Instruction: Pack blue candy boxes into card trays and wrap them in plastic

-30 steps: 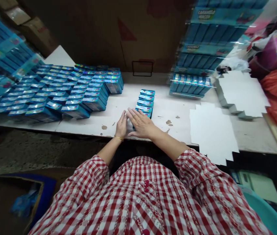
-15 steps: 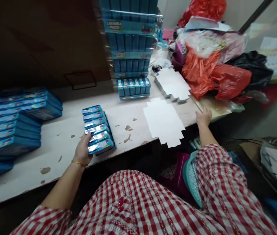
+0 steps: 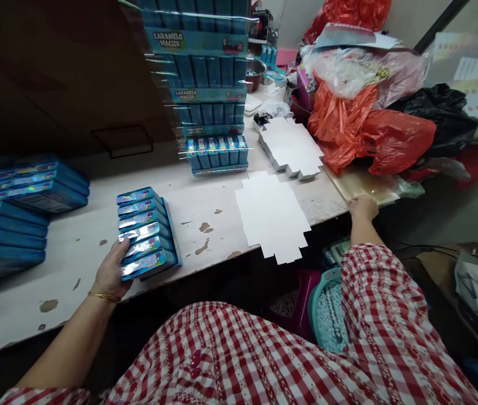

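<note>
Blue boxes [image 3: 143, 236], six in a row, sit by the near edge of the white table [image 3: 222, 197], left of middle; we see the left hand [image 3: 114, 271] holding them at their left side, thumb over the tops, other fingers mostly hidden. Blue tray edge [image 3: 172, 230] shows along the row's right. We have the right hand [image 3: 363, 210] well apart, over to the right, at the near edge of some clear plastic sheets [image 3: 361, 184]; fingers curled, but we can't tell if they pinch anything. Between the hands we note a white card cut-out [image 3: 270, 214], flat, jutting past the table's near edge. Just beyond it, a stack of white cards [image 3: 291, 143]. Left of that, we get a tall pile of wrapped packs [image 3: 209, 73] lettered CARAMELO MACIZO. Grouped boxes [image 3: 14, 233] crowd the left. Red bags [image 3: 397, 143] and a black bag [image 3: 445, 115] heap far right. Below the table, we log a teal tub [image 3: 315, 322], pale contents.
</note>
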{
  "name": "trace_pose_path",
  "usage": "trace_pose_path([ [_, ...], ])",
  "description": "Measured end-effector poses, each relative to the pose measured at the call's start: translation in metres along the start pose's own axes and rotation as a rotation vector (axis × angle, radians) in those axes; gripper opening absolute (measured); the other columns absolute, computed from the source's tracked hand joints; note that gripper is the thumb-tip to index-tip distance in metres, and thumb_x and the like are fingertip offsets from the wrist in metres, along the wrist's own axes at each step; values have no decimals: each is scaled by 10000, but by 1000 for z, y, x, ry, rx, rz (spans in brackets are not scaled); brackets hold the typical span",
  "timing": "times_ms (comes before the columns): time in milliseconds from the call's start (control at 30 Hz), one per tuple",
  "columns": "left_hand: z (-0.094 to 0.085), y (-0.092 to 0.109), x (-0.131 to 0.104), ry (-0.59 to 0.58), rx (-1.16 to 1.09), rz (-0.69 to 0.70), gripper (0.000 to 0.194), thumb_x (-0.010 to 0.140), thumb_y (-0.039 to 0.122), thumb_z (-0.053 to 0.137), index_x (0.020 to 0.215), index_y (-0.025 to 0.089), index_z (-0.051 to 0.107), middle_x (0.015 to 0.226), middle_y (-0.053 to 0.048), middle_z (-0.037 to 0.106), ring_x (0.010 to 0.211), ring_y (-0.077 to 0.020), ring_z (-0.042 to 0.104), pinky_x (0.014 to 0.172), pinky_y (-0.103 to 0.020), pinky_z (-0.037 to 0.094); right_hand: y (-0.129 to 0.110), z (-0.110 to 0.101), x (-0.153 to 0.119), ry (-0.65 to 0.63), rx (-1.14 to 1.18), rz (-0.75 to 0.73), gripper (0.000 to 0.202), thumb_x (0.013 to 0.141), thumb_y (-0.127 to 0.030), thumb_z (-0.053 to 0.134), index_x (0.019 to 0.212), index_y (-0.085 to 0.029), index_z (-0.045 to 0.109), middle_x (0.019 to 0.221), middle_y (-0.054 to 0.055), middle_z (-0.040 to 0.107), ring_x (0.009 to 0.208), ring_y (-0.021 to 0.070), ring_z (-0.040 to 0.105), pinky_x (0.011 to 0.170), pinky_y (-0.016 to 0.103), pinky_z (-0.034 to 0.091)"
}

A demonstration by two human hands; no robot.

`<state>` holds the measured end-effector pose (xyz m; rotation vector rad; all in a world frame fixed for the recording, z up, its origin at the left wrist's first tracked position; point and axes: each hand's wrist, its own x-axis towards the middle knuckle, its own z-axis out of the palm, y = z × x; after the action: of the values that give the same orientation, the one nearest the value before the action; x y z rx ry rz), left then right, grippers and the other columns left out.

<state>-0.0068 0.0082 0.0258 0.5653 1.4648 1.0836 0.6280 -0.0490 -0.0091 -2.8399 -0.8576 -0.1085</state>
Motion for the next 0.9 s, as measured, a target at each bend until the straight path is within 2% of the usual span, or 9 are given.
trace_pose_path([
  [100,-8,1,5,-53,144,50,288,705,490,632,912,291,642,937,56,703,848,-194,648,710,-335,555,-3,-18,2,8,53,80,275,756,-270,601,953,-110,708,900,182,659,796,249,595,653,357,435],
  [167,-13,5,7,22,333,248,376,682,496,653,1000,297,621,1070,30,670,1000,-235,606,850,-416,507,-15,-32,-5,47,75,28,256,772,-265,584,941,-116,706,935,172,658,826,234,591,690,344,432],
  [267,-9,17,-2,202,632,824,495,656,420,695,1105,243,587,1235,-44,580,1181,-271,484,1028,-482,341,-65,-52,-42,148,244,-296,163,768,-251,596,832,-144,700,939,122,660,878,201,579,791,323,419],
  [333,6,24,-18,82,716,1059,416,716,388,644,1084,200,602,1171,-80,606,1121,-248,522,1022,-461,344,-118,-64,-84,125,480,-635,107,744,-260,624,719,-166,668,812,73,658,801,182,583,773,322,433],
  [400,29,27,-35,-265,699,939,339,781,382,577,1059,193,611,1021,-70,651,913,-192,607,893,-395,457,-177,-75,-134,-8,699,-849,135,703,-282,666,634,-176,620,678,28,622,682,156,573,688,306,448],
  [500,63,23,-53,-657,547,529,651,679,389,695,1259,193,474,1195,-136,572,931,-210,607,776,-344,507,-255,-93,-211,-369,1033,-952,233,690,-356,675,604,-173,559,544,-22,553,499,107,529,518,257,431],
  [567,78,18,-53,-707,421,388,816,588,335,777,1307,219,410,1286,-147,502,964,-216,597,749,-313,513,-293,-102,-254,-596,1170,-980,289,659,-398,695,587,-173,526,501,-42,529,442,91,509,450,232,406],
  [700,81,14,-44,-540,172,297,446,725,378,658,1107,175,551,1090,-100,611,811,-166,627,612,-249,517,-333,-102,-301,-825,1331,-948,369,568,-422,750,555,-179,472,462,-67,500,396,74,479,391,208,376],
  [900,61,20,-29,-443,14,144,217,774,315,614,909,147,593,965,-88,665,741,-150,658,589,-247,523,-329,-91,-270,-808,1291,-838,368,578,-444,726,566,-190,461,435,-78,459,356,62,410,355,208,327],
])
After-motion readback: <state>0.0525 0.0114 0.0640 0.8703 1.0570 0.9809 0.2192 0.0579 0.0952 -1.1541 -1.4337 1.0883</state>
